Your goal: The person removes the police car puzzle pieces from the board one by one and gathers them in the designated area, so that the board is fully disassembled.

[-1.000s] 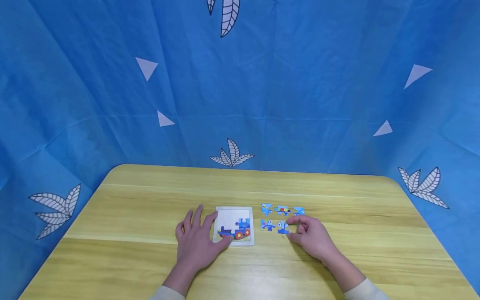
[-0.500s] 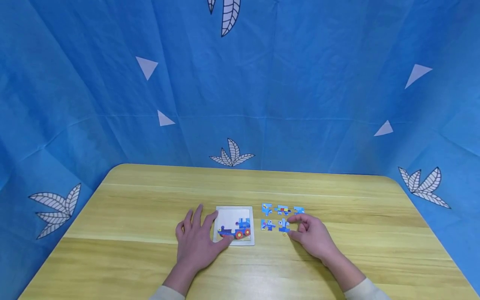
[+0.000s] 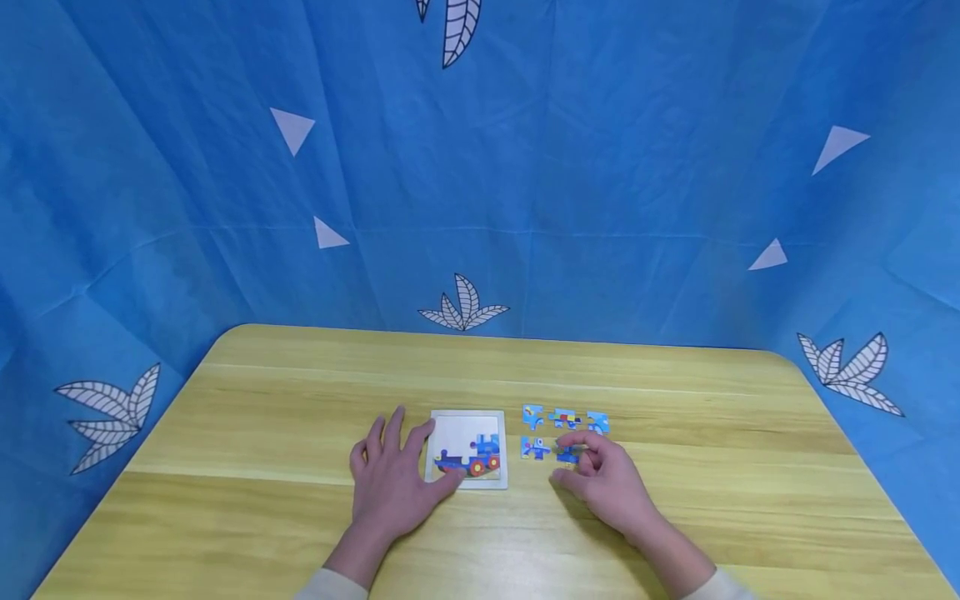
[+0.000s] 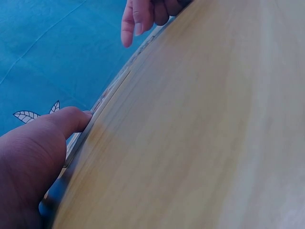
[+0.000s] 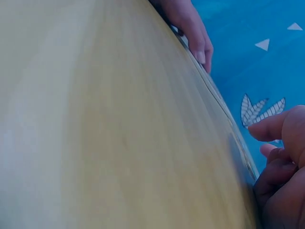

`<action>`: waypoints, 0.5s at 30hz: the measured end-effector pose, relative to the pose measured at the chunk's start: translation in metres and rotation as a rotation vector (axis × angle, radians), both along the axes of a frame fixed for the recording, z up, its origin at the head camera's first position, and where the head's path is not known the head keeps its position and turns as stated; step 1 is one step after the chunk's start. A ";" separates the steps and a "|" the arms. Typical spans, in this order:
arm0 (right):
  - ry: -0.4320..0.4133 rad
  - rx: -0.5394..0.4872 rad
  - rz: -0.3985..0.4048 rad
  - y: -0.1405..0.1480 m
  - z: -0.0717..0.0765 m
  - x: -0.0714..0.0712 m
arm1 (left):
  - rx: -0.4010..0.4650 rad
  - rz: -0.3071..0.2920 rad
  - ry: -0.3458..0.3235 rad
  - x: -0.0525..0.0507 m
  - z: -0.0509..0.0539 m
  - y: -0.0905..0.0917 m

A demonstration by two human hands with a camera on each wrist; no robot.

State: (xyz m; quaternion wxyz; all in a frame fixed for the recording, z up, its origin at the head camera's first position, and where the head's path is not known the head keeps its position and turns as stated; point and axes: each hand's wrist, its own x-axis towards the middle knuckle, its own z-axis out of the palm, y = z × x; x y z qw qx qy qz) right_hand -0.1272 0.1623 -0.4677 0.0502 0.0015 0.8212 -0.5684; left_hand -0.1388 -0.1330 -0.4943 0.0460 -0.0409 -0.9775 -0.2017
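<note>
In the head view, a square white puzzle frame (image 3: 504, 454) holds joined pieces of a blue train with red wheels (image 3: 480, 461). My left hand (image 3: 392, 490) lies at its left side, fingers spread, index tip by the upper left corner and thumb on the lower border; the left wrist view shows that thumb (image 4: 52, 138) against the edge. My right hand (image 3: 611, 492) hovers around a blue piece (image 3: 567, 456) and partly hides it, thumb and index apart. The right wrist view shows nothing between that thumb and index; the hand's (image 5: 286, 167) other fingers are curled in.
More loose pieces lie right of the frame: one at the upper left (image 3: 532, 415), one with red and yellow (image 3: 564, 417), one at the right (image 3: 597, 422) and one below (image 3: 534, 448). A blue patterned cloth (image 3: 600, 167) hangs behind the wooden table (image 3: 262, 417).
My right hand has moved left, its thumb leaving the side of the blue piece. That piece shifted slightly right earlier. My left hand and the frame have stayed put.
</note>
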 end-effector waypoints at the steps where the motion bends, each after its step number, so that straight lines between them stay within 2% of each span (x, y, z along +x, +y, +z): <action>1: 0.002 -0.005 0.007 -0.002 0.000 0.001 | 0.000 0.000 0.002 0.000 0.000 0.000; 15: 0.084 -0.014 0.096 -0.035 0.001 0.004 | 0.006 0.002 0.000 0.000 0.000 0.001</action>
